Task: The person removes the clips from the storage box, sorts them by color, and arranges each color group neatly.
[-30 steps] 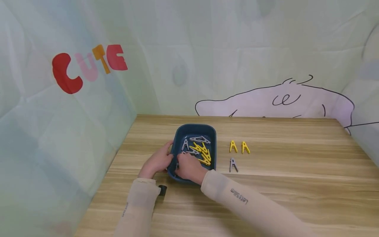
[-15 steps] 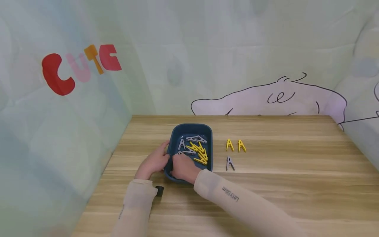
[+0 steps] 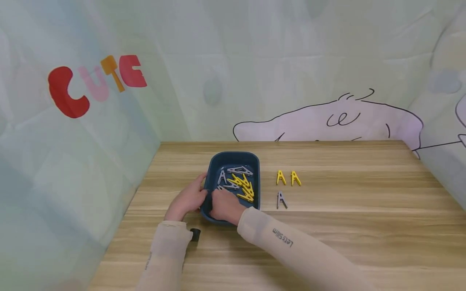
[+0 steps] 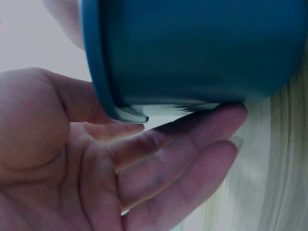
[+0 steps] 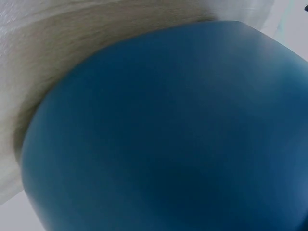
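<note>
Inside the near end of the blue bin, the right hand is resting with its fingers hidden, so whether they are gripping anything cannot be told. At the bin's left side, the left hand is holding the rim under its thumb, fingers extending along the outer wall, probably for steadiness. Grey clips and yellow clips are lying jumbled inside. Right of the bin, a lone grey clip is lying nearer than two yellow ones, seemingly for colour separation.

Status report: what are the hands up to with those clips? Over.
Left hand holding bin. Right hand inside it, grip hidden. Clips in bin, three more on table. Right hand blocks view of bin's near part.
</note>
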